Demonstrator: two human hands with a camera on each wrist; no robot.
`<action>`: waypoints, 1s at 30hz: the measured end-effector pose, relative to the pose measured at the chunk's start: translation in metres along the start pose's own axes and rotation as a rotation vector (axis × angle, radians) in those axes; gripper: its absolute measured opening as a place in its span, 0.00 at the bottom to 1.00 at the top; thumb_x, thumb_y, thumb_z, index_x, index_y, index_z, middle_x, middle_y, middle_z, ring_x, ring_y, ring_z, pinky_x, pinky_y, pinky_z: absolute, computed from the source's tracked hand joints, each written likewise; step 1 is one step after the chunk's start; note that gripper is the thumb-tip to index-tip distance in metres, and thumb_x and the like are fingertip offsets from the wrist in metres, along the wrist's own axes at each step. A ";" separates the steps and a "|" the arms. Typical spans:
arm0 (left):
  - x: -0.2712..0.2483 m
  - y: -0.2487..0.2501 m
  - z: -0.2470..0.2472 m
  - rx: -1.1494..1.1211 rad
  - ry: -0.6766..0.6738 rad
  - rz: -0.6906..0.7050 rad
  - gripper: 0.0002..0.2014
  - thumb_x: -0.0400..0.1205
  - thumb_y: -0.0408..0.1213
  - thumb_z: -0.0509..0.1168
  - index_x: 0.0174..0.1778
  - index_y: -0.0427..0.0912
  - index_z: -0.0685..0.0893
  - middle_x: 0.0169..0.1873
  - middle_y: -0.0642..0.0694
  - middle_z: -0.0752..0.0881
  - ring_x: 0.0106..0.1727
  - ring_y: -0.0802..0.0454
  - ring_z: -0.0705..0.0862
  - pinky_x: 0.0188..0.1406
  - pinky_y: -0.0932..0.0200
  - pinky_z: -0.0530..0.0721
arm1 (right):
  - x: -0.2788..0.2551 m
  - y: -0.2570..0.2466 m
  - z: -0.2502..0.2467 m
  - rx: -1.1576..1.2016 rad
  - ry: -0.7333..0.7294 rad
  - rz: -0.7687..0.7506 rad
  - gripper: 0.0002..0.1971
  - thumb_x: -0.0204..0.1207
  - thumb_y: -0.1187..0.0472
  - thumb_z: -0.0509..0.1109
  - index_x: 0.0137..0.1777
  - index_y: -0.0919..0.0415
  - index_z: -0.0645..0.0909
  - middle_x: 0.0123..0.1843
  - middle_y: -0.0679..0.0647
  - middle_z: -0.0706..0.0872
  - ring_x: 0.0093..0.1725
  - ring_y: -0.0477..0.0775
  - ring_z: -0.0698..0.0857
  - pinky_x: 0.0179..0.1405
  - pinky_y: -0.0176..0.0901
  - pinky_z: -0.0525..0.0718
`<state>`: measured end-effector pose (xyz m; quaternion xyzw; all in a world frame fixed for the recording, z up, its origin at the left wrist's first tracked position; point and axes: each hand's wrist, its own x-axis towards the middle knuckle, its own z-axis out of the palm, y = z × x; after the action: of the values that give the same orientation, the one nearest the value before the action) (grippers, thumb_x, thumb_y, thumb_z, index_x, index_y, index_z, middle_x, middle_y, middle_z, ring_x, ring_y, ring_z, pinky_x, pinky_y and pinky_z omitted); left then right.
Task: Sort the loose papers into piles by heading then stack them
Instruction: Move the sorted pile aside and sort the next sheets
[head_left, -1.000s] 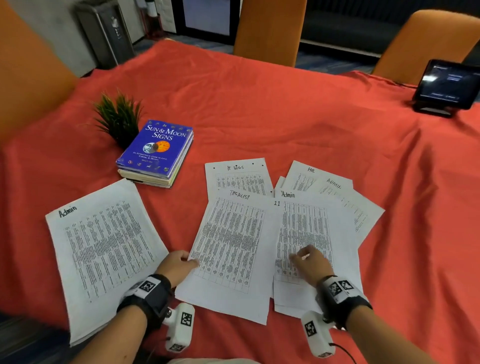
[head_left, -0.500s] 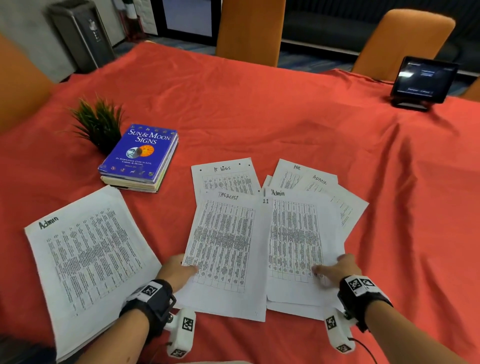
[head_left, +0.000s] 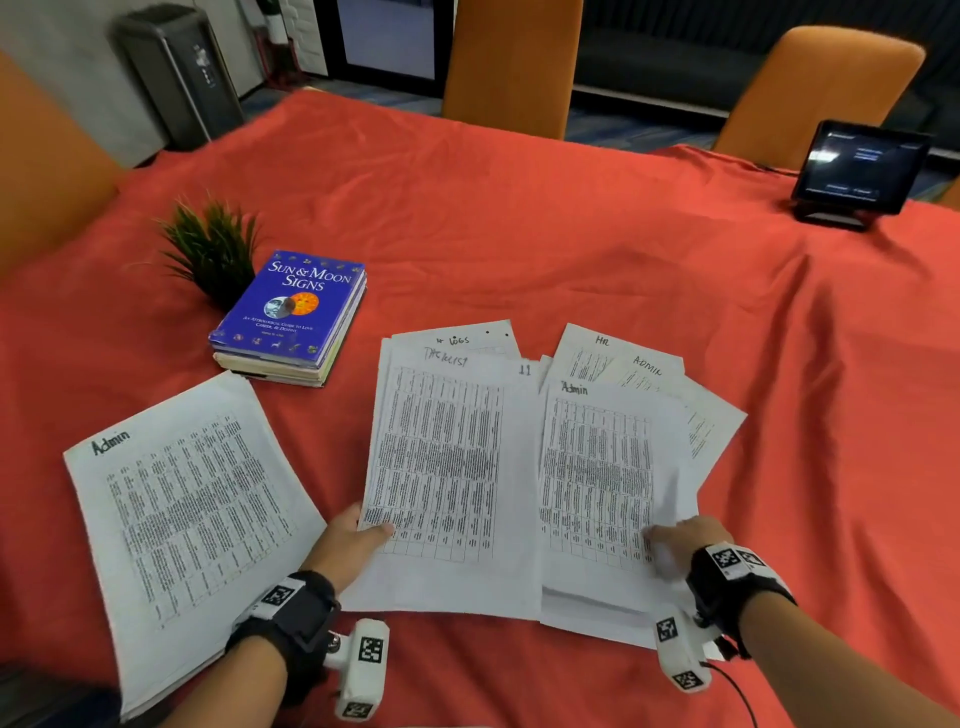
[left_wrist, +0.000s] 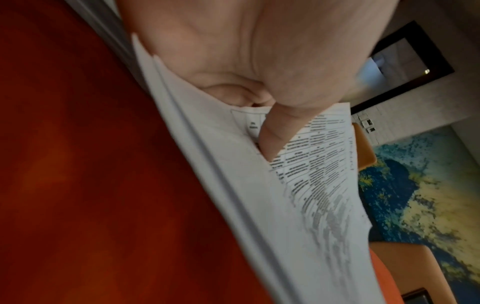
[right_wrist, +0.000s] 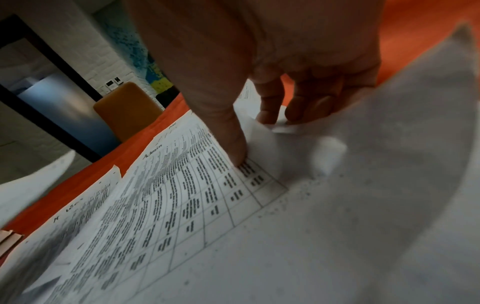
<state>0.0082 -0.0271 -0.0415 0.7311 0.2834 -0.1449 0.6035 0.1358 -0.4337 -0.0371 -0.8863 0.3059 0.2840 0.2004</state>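
Printed sheets lie fanned on the red tablecloth (head_left: 571, 249). My left hand (head_left: 382, 530) pinches the lower left edge of the sheet headed Tasklist (head_left: 452, 467), thumb (left_wrist: 270, 142) on top and fingers beneath, with the edge raised. Behind it peeks a sheet headed IT Logs (head_left: 467, 339). My right hand (head_left: 662, 535) pinches the lower right edge of a sheet headed Admin (head_left: 597, 467); its thumb (right_wrist: 237, 152) presses on the print and the fingers curl at the lifted edge. HR (head_left: 597, 349) and ADMIN (head_left: 649, 370) sheets stick out behind. A separate Admin sheet (head_left: 182, 509) lies at the left.
A blue book (head_left: 291, 306) lies on other books beside a small green plant (head_left: 213, 249) at the left. A tablet on a stand (head_left: 857, 166) sits at the far right. Orange chairs (head_left: 511, 62) ring the table; a grey bin (head_left: 176, 73) stands behind.
My right hand slid from the middle of the Admin sheet to its lower right edge and took hold. My left hand raised the Tasklist sheet, which now covers more of the IT Logs sheet.
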 end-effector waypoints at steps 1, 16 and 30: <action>0.000 0.000 -0.001 -0.035 0.005 0.006 0.10 0.81 0.34 0.68 0.56 0.52 0.84 0.57 0.52 0.89 0.62 0.51 0.85 0.72 0.48 0.77 | -0.001 0.000 -0.002 0.031 0.001 -0.002 0.20 0.66 0.48 0.79 0.42 0.67 0.82 0.37 0.58 0.85 0.35 0.57 0.85 0.23 0.38 0.73; 0.014 0.021 0.060 0.109 -0.152 0.003 0.16 0.84 0.34 0.62 0.68 0.47 0.78 0.60 0.50 0.85 0.64 0.49 0.83 0.72 0.51 0.76 | -0.042 -0.016 0.019 0.519 -0.261 -0.208 0.08 0.69 0.76 0.65 0.44 0.70 0.83 0.44 0.67 0.88 0.44 0.67 0.87 0.53 0.62 0.86; 0.014 0.025 0.072 0.460 -0.154 0.034 0.19 0.84 0.38 0.55 0.72 0.45 0.74 0.65 0.46 0.83 0.63 0.45 0.82 0.66 0.51 0.79 | -0.050 -0.040 0.033 0.374 -0.387 -0.114 0.09 0.68 0.78 0.53 0.35 0.67 0.72 0.25 0.60 0.73 0.27 0.55 0.74 0.34 0.48 0.74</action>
<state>0.0434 -0.0964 -0.0458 0.8407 0.1836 -0.2507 0.4434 0.1165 -0.3655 -0.0234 -0.7791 0.2586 0.3747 0.4310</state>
